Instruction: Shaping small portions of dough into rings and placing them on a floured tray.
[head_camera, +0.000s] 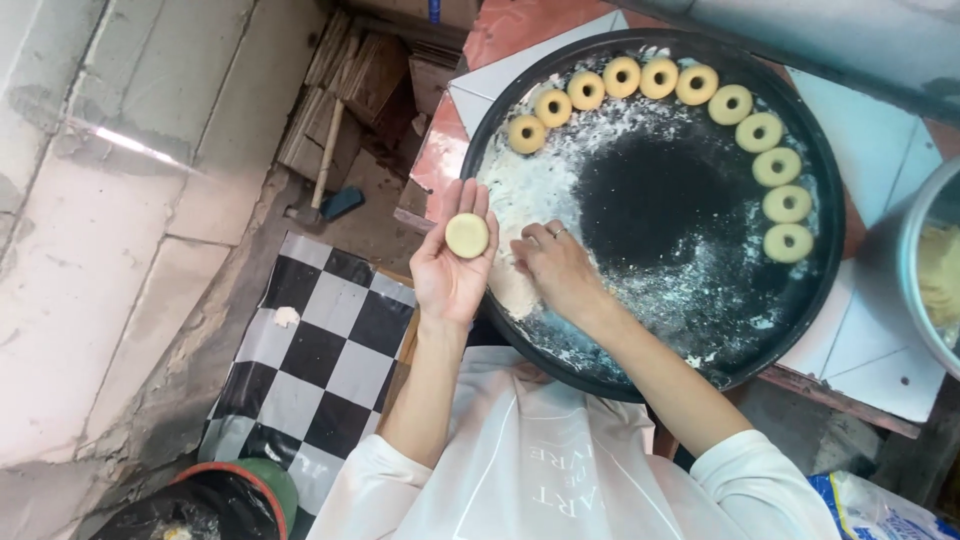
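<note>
Head view: left hand (452, 262) lies open, cradling a soft dough disc (467, 236) best lifted by its edges; right hand (553, 268), fingers curled, dips into flour (520, 190).

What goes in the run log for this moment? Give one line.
left hand: open, flat round dough disc on palm | right hand: fingers in white flour | round black tray: ring-shaped dough pieces along rim

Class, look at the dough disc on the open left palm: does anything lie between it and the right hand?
Nothing visible does. The dough disc lies uncovered on the left hand; the right hand rests apart on the floured tray.
</note>
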